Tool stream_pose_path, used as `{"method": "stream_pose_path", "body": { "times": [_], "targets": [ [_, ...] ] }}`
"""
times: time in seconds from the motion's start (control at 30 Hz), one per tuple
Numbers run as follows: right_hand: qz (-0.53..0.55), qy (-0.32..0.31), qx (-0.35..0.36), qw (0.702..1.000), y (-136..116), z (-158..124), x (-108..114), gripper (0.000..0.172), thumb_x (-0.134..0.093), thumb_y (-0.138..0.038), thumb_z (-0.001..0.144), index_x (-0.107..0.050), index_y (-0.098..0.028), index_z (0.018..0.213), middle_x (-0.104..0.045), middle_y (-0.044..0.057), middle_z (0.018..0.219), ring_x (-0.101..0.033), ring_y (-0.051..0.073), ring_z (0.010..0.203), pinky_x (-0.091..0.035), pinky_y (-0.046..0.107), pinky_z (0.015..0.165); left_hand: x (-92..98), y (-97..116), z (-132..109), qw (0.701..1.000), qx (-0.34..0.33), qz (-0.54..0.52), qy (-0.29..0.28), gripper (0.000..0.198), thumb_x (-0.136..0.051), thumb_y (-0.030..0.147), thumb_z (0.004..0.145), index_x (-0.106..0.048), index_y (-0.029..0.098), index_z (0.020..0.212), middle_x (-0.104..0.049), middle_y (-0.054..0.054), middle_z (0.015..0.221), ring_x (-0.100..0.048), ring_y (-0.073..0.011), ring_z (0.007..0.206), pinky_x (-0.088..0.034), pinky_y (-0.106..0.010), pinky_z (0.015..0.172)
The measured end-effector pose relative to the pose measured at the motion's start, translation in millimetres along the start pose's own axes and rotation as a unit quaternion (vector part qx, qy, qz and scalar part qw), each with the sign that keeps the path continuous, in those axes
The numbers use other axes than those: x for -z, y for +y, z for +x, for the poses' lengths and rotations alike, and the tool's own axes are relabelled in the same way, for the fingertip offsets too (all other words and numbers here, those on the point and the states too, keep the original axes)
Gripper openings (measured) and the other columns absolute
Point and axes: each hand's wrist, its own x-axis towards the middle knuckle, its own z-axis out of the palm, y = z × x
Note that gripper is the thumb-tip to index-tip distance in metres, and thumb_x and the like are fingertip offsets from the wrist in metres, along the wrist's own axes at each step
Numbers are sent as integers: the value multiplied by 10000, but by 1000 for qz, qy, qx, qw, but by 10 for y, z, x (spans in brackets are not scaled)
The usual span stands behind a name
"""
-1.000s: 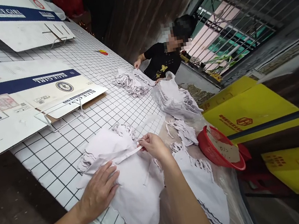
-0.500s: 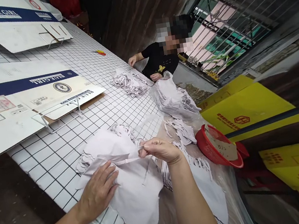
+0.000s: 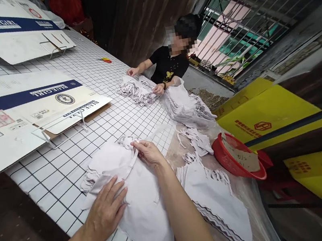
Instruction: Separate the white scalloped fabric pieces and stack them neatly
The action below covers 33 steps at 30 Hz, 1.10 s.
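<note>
A white fabric piece [image 3: 147, 224] with wavy edges lies in front of me, partly over a stack of similar pieces [image 3: 101, 160]. My left hand [image 3: 106, 208] rests flat on its left side, fingers stretched out. Between thumb and fingertips, my right hand [image 3: 149, 153] pinches a narrow white fabric strip [image 3: 133, 163] near the top of the stack. My right forearm hides part of the cloth. To the right, another stack of white fabric pieces [image 3: 217, 197] has looped strips along its upper edge.
A gridded tabletop [image 3: 44, 175] bears flattened cartons [image 3: 21, 106] on wire stands at left, scissors [image 3: 105, 60], and a bagged fabric stack [image 3: 181, 107]. A red basket [image 3: 237, 161] and yellow boxes [image 3: 273, 115] stand right. Across the table, a person [image 3: 170, 64] handles a fabric pile [image 3: 136, 89].
My right hand has moved left and away from me with the strip, towards the stack's top. My left hand stays flat on the cloth. The other person's hands have moved onto their fabric pile.
</note>
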Motion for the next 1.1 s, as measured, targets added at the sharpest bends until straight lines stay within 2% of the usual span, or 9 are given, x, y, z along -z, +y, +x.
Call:
{"method": "stream_pose_path", "body": {
  "times": [0.1, 0.27, 0.37, 0.47, 0.57, 0.73, 0.87, 0.97, 1.1],
  "targets": [
    [-35, 27, -13, 999, 84, 96, 24, 463, -844, -543, 501, -586, -172, 604, -515, -54, 548, -363, 63, 501, -264, 228, 506, 8, 4, 3, 1000, -5, 5, -6, 358, -555, 104, 894, -576, 124, 1252, -622, -149, 1305, -386, -304, 1410, -433, -459, 1093],
    [-44, 86, 0, 995, 200, 217, 56, 511, -842, -555, 457, -536, -198, 659, -514, -73, 524, -393, 76, 493, -290, 230, 501, 12, -5, 3, 1000, -5, 7, -18, 374, -555, 115, 899, -560, 135, 1273, -620, -145, 1307, -400, -313, 1399, -445, -466, 1068],
    [-49, 124, 18, 991, 162, 180, 121, 491, -811, -566, 517, -528, -206, 692, -554, -57, 568, -451, 92, 527, -333, 232, 521, 37, -29, 3, 1000, -8, -4, -27, 394, -563, 115, 897, -544, 141, 1289, -617, -150, 1302, -402, -321, 1395, -453, -473, 1057],
    [-59, 157, 50, 985, 5, -83, 390, 428, -765, -555, 606, -546, -207, 726, -600, -37, 644, -497, 100, 579, -365, 232, 550, 92, -39, 9, 999, -12, -26, -24, 441, -580, 110, 886, -517, 144, 1322, -601, -168, 1307, -404, -337, 1392, -456, -495, 1053],
    [-123, 195, 99, 968, -141, -539, 831, 343, -697, -517, 706, -555, -210, 763, -613, -24, 684, -523, 114, 603, -392, 244, 575, 128, 20, 46, 999, -13, -40, -17, 510, -581, 111, 884, -475, 173, 1380, -582, -171, 1332, -402, -351, 1393, -448, -526, 1052],
    [-241, 227, 88, 939, -20, -1110, 1327, 178, -639, -369, 771, -569, -206, 755, -604, -12, 696, -545, 138, 634, -419, 270, 623, 5, 316, 189, 990, -92, -84, -66, 551, -560, 127, 899, -426, 172, 1431, -575, -173, 1366, -351, -343, 1428, -446, -510, 1052],
    [-303, 149, 28, 941, 238, -1097, 1245, 144, -684, -277, 744, -620, -190, 840, -597, -21, 730, -540, 128, 657, -421, 258, 651, -173, 562, 260, 978, -152, -106, -101, 514, -540, 163, 915, -448, 160, 1421, -577, -161, 1380, -312, -328, 1450, -434, -498, 1067],
    [-372, 121, 65, 918, 339, -990, 1063, 308, -718, -186, 720, -641, -202, 1018, -609, 1, 889, -550, 129, 733, -428, 260, 717, -246, 666, 263, 971, -174, -112, -122, 474, -547, 155, 911, -486, 140, 1381, -582, -161, 1374, -311, -327, 1450, -432, -497, 1075],
    [-463, 113, 136, 868, 314, -877, 929, 92, -626, -107, 784, -672, -186, 800, -599, 36, 848, -553, 167, 807, -392, 267, 722, -258, 700, 243, 967, -186, -116, -133, 458, -548, 135, 909, -484, 129, 1363, -595, -171, 1344, -352, -328, 1427, -453, -507, 1062]
  ]
}}
